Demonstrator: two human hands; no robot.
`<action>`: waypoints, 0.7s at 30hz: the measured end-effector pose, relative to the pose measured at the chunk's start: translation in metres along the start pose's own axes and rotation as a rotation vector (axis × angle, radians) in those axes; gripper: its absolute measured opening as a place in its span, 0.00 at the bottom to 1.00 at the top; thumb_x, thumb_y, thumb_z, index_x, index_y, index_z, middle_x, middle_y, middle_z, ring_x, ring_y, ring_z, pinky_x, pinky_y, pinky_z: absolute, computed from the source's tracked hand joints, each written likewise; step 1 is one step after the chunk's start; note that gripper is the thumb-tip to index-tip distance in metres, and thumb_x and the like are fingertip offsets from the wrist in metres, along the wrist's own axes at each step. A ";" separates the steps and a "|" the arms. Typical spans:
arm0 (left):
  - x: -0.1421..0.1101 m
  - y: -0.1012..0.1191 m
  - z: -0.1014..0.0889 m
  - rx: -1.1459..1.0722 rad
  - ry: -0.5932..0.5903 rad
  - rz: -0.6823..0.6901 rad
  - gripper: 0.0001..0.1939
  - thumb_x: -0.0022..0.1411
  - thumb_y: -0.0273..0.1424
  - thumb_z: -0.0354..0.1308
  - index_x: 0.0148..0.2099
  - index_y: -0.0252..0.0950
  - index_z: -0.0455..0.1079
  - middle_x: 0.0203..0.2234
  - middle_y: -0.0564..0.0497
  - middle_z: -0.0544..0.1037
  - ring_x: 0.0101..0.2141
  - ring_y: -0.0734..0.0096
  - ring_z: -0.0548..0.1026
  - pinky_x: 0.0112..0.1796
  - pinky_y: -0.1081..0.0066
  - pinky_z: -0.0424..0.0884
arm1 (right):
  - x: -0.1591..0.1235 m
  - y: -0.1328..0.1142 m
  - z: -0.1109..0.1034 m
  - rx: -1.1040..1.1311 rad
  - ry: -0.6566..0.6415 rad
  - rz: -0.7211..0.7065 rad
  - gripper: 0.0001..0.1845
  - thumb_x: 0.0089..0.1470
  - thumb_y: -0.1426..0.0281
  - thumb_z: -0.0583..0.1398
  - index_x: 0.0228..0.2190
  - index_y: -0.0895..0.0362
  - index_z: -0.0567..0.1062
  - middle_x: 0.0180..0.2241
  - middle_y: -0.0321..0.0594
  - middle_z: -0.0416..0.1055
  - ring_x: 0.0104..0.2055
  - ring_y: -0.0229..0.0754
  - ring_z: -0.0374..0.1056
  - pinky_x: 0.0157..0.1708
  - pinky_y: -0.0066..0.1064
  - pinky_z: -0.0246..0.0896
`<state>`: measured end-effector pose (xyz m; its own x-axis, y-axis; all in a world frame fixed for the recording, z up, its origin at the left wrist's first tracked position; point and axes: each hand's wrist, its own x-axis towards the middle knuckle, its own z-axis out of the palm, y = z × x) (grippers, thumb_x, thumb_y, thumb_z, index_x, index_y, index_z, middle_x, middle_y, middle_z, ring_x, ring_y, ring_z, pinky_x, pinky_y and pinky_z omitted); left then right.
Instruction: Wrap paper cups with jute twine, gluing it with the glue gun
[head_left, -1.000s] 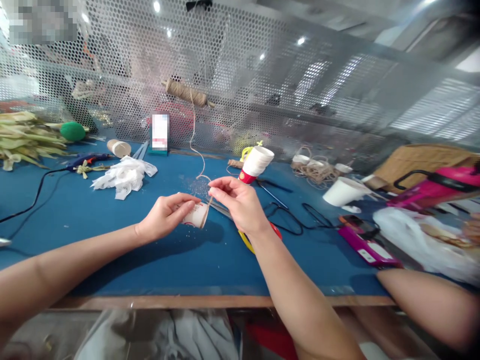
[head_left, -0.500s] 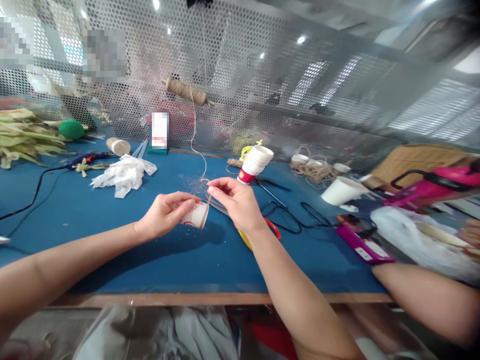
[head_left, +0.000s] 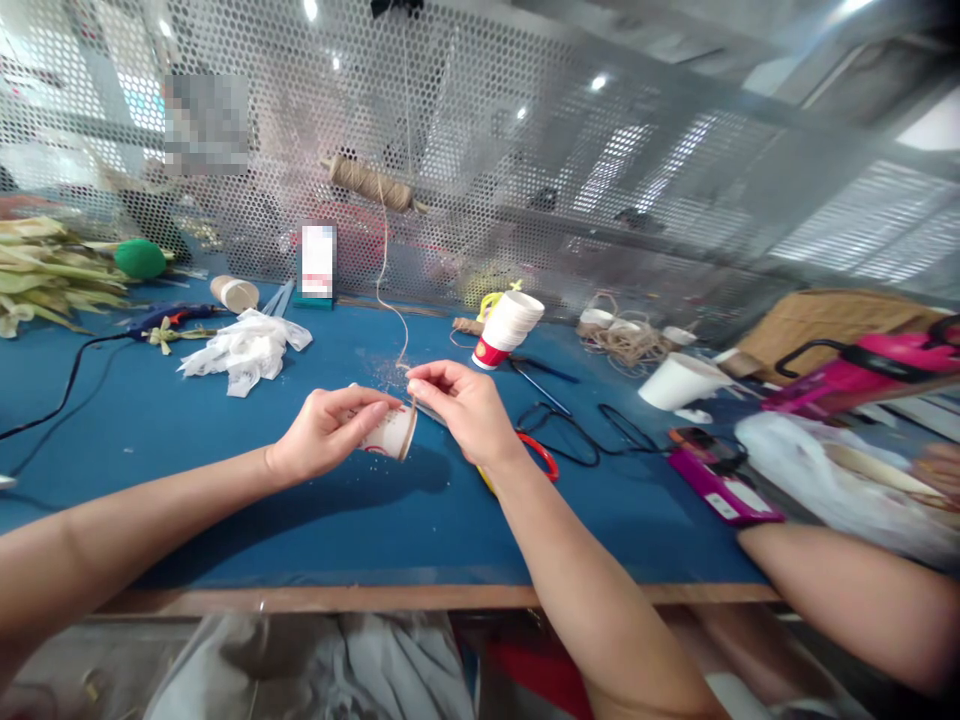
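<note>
My left hand point(head_left: 326, 430) is wrapped around a white paper cup point(head_left: 388, 432) lying on its side in the air, mouth to the right. Between the thumb and forefinger of my right hand point(head_left: 457, 400) is pinched a thin tan twine point(head_left: 406, 345), right at the cup's rim. The twine runs up to a spool point(head_left: 369, 183) mounted on the perforated metal screen. Under my right wrist lie scissors with red and yellow handles point(head_left: 541, 456), partly hidden. A stack of paper cups point(head_left: 508, 330) leans just beyond my right hand.
On the left are crumpled white plastic point(head_left: 251, 350), a blue glue gun point(head_left: 176, 318) and dried husks point(head_left: 52, 265). To the right stand a white cup point(head_left: 682, 382), twine-wrapped pieces point(head_left: 630, 345), a purple box point(head_left: 720, 485) and a pink bottle point(head_left: 862, 375). Another person's arm point(head_left: 847, 600) rests at the right edge.
My right hand has moved slightly left and down, bringing the pinched twine closer against the cup's rim. My left hand and the cup stay almost where they were.
</note>
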<state>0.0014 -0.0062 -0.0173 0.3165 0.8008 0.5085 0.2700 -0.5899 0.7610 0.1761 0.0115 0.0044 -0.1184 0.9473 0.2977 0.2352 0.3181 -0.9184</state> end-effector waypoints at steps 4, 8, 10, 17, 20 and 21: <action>-0.001 0.001 0.000 0.008 0.016 0.017 0.14 0.58 0.34 0.49 0.37 0.31 0.74 0.26 0.48 0.78 0.25 0.75 0.72 0.26 0.78 0.67 | 0.000 0.000 0.000 0.011 -0.012 0.017 0.09 0.42 0.67 0.62 0.28 0.58 0.73 0.27 0.36 0.71 0.29 0.35 0.65 0.33 0.29 0.61; -0.001 0.001 0.000 0.009 0.031 0.034 0.14 0.58 0.33 0.49 0.36 0.31 0.74 0.26 0.49 0.78 0.24 0.76 0.72 0.25 0.79 0.67 | -0.001 -0.002 0.001 0.038 -0.025 0.045 0.09 0.41 0.68 0.62 0.28 0.58 0.73 0.26 0.36 0.70 0.29 0.34 0.65 0.33 0.28 0.61; -0.001 0.001 0.000 0.009 0.038 0.044 0.14 0.58 0.33 0.49 0.36 0.31 0.74 0.25 0.49 0.78 0.22 0.77 0.71 0.24 0.80 0.66 | -0.001 -0.003 0.002 0.049 -0.030 0.060 0.08 0.41 0.69 0.62 0.28 0.59 0.73 0.26 0.36 0.70 0.29 0.34 0.65 0.33 0.28 0.60; -0.001 0.003 -0.001 0.035 0.075 0.123 0.13 0.58 0.31 0.50 0.35 0.30 0.74 0.25 0.48 0.78 0.23 0.77 0.72 0.24 0.81 0.66 | -0.002 -0.003 0.003 0.063 -0.032 0.068 0.08 0.40 0.70 0.62 0.27 0.59 0.73 0.26 0.36 0.71 0.29 0.34 0.65 0.34 0.29 0.61; -0.001 0.003 -0.001 0.028 0.086 0.131 0.13 0.58 0.30 0.50 0.35 0.29 0.74 0.25 0.48 0.78 0.23 0.77 0.72 0.24 0.81 0.66 | -0.002 -0.004 0.003 0.056 -0.043 0.069 0.07 0.40 0.70 0.62 0.27 0.59 0.73 0.26 0.36 0.71 0.29 0.34 0.65 0.35 0.30 0.61; -0.001 0.003 -0.001 0.026 0.087 0.130 0.13 0.58 0.30 0.50 0.35 0.29 0.74 0.25 0.48 0.78 0.22 0.77 0.72 0.23 0.81 0.66 | -0.002 -0.004 0.003 0.053 -0.046 0.069 0.07 0.40 0.70 0.62 0.27 0.60 0.73 0.26 0.36 0.71 0.29 0.34 0.65 0.35 0.30 0.61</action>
<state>0.0012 -0.0089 -0.0149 0.2704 0.7226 0.6362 0.2554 -0.6910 0.6763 0.1725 0.0085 0.0065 -0.1478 0.9636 0.2226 0.1934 0.2488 -0.9490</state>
